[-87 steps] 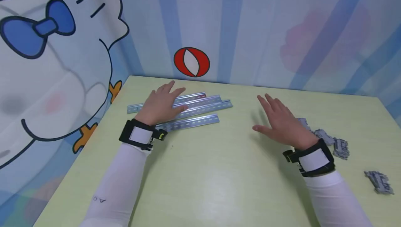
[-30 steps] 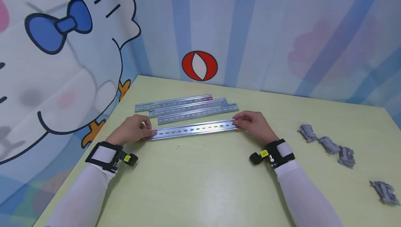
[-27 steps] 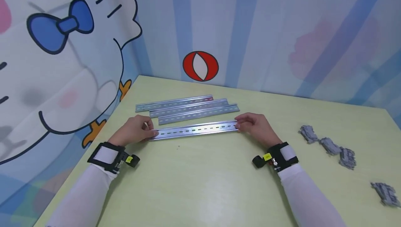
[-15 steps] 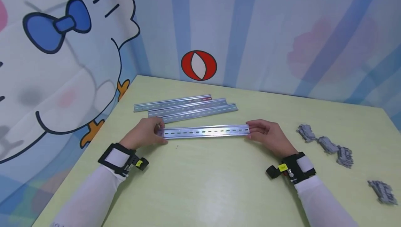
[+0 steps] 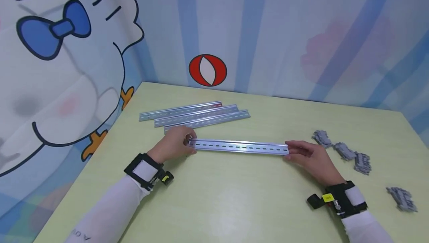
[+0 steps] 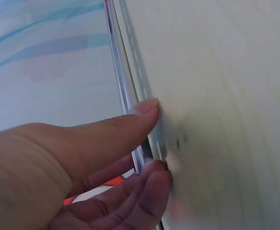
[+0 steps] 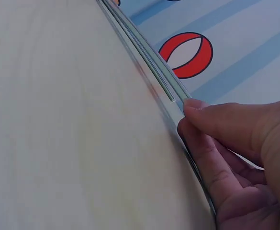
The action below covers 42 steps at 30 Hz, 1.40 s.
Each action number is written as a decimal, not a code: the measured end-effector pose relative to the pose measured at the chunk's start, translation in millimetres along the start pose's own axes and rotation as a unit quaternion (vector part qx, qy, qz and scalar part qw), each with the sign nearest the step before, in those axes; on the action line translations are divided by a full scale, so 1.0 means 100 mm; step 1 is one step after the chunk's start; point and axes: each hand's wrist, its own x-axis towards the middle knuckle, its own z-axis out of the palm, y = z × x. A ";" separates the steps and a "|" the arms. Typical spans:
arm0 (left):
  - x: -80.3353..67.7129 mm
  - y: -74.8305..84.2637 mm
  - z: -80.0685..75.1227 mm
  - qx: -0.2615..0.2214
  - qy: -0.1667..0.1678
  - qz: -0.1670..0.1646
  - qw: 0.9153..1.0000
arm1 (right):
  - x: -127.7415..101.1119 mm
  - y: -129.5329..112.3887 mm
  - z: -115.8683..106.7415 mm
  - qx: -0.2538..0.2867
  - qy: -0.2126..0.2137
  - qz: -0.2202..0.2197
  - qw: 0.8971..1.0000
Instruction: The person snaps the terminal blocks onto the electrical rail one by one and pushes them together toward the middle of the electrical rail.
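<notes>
Got my left hand and right hand each pinching an end of the slotted DIN rail, mid-table. I'd keep it level, both ends moving together.

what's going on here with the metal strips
A person holds one long slotted silver metal rail by its ends, the left hand pinching one end and the right hand the other, over the pale green table. Three more silver rails lie behind; small grey plastic clips sit right.
</notes>
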 end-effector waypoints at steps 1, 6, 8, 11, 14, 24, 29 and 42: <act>0.03 0.04 0.03 -0.005 0.000 0.008 1.000 | -0.06 0.03 -0.04 -0.008 0.007 0.000 1.000; 0.16 0.23 0.18 -0.023 -0.004 0.057 0.998 | -0.33 0.15 -0.23 -0.027 0.034 0.000 0.999; 0.20 0.28 0.24 -0.027 -0.009 0.068 0.997 | -0.42 0.18 -0.28 -0.039 0.045 -0.004 0.998; 0.24 0.34 0.30 -0.025 -0.010 0.077 0.997 | -0.50 0.20 -0.34 -0.072 0.059 -0.020 0.995; 0.23 0.35 0.32 -0.022 -0.004 0.076 0.997 | -0.49 0.21 -0.36 -0.107 0.068 -0.030 0.991; 0.10 0.50 0.35 0.025 0.009 0.075 0.997 | -0.46 0.19 -0.36 -0.123 0.071 0.003 0.990; -0.02 0.57 0.40 0.078 0.022 0.070 0.994 | -0.45 0.17 -0.35 -0.116 0.070 0.018 0.991; -0.35 0.61 0.50 0.152 -0.137 0.182 0.962 | -0.44 0.17 -0.33 -0.109 0.078 0.037 0.990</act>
